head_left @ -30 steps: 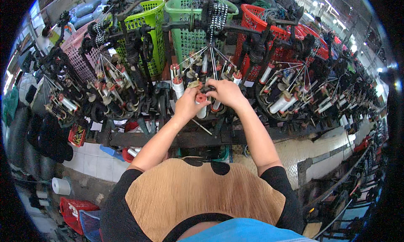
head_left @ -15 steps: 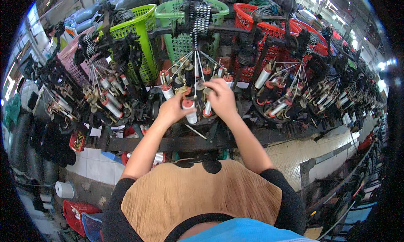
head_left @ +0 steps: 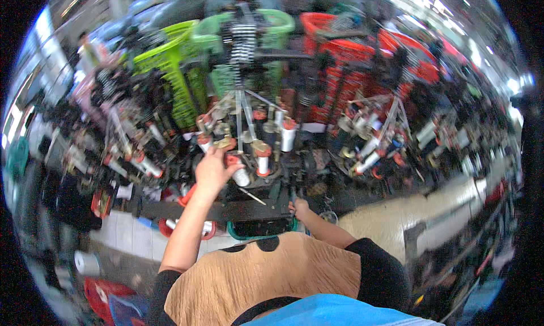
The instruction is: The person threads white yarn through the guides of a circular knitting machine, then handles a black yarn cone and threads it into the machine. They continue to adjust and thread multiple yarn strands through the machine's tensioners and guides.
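In front of me is a braiding machine head with several white thread bobbins on it. My left hand (head_left: 211, 174) is at the near left of this ring, its thumb against a red-capped white bobbin (head_left: 241, 175) and its fingers at the bobbin's far side. Lower down at the right, my right hand (head_left: 302, 208) is closed at the machine's front edge; what lies inside its fingers is hidden. Another white bobbin (head_left: 288, 139) stands upright at the ring's right. Threads (head_left: 239, 119) rise from the ring to a black-and-white braided cord (head_left: 243, 45).
Behind the machines stand a lime-green basket (head_left: 178, 71), a pale green basket (head_left: 272, 28) and a red basket (head_left: 340, 60). More braiding heads (head_left: 374, 145) line both sides. A thin white stick (head_left: 252, 196) juts from the front. Below sits a dark green-rimmed container (head_left: 258, 235).
My right hand has left the bobbins and dropped to the machine's front edge, closing there. My left hand stays at the same bobbin. The whole view has shifted and blurred.
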{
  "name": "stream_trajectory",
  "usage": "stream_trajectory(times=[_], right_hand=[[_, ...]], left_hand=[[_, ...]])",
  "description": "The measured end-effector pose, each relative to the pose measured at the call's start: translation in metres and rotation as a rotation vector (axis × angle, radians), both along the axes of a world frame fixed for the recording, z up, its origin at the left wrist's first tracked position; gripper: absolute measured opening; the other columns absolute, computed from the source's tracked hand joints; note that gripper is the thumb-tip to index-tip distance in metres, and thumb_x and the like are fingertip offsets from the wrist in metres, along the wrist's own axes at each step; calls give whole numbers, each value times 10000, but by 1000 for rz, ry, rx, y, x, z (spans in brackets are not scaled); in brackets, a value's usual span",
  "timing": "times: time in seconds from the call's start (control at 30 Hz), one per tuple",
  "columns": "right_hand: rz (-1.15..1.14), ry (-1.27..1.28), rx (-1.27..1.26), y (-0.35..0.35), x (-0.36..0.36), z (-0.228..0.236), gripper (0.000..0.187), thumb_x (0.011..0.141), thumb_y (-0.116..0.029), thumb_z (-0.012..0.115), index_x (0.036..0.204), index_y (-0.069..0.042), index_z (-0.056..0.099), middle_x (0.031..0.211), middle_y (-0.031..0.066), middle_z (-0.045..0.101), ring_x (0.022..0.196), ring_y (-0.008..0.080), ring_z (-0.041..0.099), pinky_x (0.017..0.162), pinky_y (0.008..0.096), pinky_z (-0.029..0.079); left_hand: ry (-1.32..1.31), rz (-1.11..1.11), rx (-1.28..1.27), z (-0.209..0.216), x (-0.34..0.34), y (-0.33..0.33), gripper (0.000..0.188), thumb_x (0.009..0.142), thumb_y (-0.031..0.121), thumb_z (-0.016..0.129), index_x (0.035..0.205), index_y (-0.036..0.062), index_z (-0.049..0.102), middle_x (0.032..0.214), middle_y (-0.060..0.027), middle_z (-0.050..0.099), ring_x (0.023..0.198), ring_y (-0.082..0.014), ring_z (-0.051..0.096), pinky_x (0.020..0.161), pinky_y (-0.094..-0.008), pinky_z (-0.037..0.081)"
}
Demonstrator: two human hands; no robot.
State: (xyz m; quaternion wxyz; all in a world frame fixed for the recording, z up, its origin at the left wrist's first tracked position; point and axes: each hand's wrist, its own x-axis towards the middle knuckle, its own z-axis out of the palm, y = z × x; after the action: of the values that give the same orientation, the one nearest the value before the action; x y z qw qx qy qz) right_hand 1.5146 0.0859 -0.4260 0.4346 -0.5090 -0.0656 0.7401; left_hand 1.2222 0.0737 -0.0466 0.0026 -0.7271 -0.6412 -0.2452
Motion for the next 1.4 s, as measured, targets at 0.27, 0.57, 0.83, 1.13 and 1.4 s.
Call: stream_trajectory(times=[0.27,0.57,0.83,1.13,1.4], right_hand=[[99,-154,-272,19,16,44,419,975,-415,325,836,-99,563,698,83,577,525,202,463,443,311,337],[256,-252,-125,12,21,19,248,963,-362,409,835,-166,493,697,20,547,530,151,460,446,280,368],[182,-369,-227,-40,33,4,245,972,-342,400,853,-146,486,714,35,529,574,190,485,524,333,427],[-9,-445,-98,-200,-6,43,313,1003,-331,401,1251,-160,485,1054,42,582,962,228,613,805,425,476],[-522,-318,-62,-296,65,111,391,1001,-201,367,1373,-112,446,1284,140,506,971,277,593,745,481,514]], left_hand=[[-344,135,-93,-58,-63,-137,352,738,39,636,1090,42,634,982,-171,607,864,-319,640,761,-392,529],[-202,886,-346,-82,-135,-378,246,757,284,729,776,56,641,680,-161,608,746,-354,639,729,-456,523],[73,1352,-707,-100,-222,-638,232,694,169,711,878,28,724,836,-208,701,806,-351,701,739,-451,559],[-107,759,-999,-210,-248,-563,706,853,437,690,1427,101,451,1489,-143,426,1367,-410,385,1125,-477,350],[-101,-59,-632,-179,-136,-354,659,872,378,680,1429,103,459,1474,-219,424,1376,-440,359,1151,-475,308]])
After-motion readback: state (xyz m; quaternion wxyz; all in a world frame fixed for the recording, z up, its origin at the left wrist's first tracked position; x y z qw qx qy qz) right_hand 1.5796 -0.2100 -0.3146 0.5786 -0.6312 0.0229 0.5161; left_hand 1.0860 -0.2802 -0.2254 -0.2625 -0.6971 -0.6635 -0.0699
